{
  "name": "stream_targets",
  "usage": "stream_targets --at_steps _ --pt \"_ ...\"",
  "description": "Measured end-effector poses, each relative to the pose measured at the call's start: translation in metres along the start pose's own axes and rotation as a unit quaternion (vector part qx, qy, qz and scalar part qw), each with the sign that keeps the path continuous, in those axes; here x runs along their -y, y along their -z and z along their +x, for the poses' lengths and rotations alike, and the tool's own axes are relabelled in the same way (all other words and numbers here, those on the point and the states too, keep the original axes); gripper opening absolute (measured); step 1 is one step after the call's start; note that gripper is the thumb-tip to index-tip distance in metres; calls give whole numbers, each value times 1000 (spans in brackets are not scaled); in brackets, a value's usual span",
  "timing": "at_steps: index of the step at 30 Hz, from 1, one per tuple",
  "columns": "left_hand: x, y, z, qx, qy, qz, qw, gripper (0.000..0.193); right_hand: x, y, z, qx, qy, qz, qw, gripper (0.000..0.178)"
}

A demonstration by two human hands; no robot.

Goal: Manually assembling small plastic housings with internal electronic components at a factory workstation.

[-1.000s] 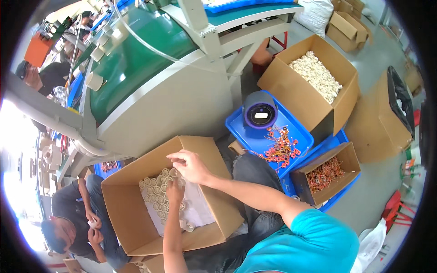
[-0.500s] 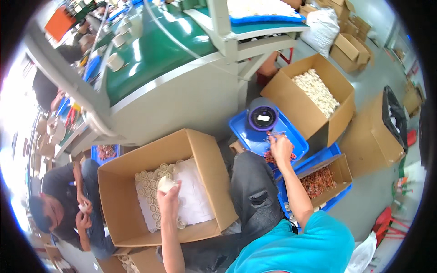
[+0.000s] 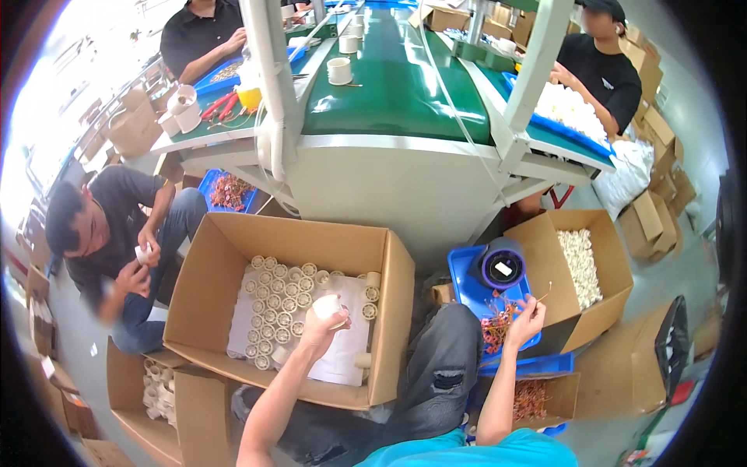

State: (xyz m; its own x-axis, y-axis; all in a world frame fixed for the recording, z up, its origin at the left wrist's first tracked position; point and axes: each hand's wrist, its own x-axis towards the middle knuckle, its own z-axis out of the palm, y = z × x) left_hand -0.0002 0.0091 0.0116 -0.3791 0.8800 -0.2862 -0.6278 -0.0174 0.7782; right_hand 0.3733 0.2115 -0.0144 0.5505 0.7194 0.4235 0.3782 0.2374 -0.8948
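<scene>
My left hand (image 3: 318,330) is closed around a white plastic cup-shaped part (image 3: 327,307), above the open carton (image 3: 292,226) in front of me. Inside that carton, rows of similar round white parts (image 3: 274,303) stand on white paper. At the right, my right hand (image 3: 528,317) pinches a thin wire lead (image 3: 547,291), its end sticking up past the fingers. Just left of that hand, a tangle of red wire leads (image 3: 496,327) lies in a blue tray (image 3: 464,268). A dark round container with a purple rim (image 3: 502,267) stands in the same tray.
Beyond the tray, a carton (image 3: 545,233) holds small cream pieces. Another box of red wires (image 3: 531,398) sits near my right arm. A green conveyor (image 3: 389,101) runs ahead. One co-worker (image 3: 117,226) sits at the left; two others work beside the belt.
The view has tilted up and swung left, showing more of the belt and co-workers. My right hand has come up out of the wire pile with a lead. My left hand still holds the white part.
</scene>
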Motion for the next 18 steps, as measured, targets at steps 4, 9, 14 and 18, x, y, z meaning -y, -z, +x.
stream_targets --at_steps 4,9,14,18 --pt "-10 -7 -2 75 -53 176 980 37 89 -26 -34 350 -11 72 934 14" --pt "-24 -25 -12 120 -296 402 858 38 162 -92 -101 761 208 -70 611 19" --pt "-21 -9 -9 72 -168 430 884 47 199 -139 -130 799 232 -24 554 19" --pt "-28 12 -10 -30 -119 327 937 52 184 -151 -136 799 203 119 554 32"
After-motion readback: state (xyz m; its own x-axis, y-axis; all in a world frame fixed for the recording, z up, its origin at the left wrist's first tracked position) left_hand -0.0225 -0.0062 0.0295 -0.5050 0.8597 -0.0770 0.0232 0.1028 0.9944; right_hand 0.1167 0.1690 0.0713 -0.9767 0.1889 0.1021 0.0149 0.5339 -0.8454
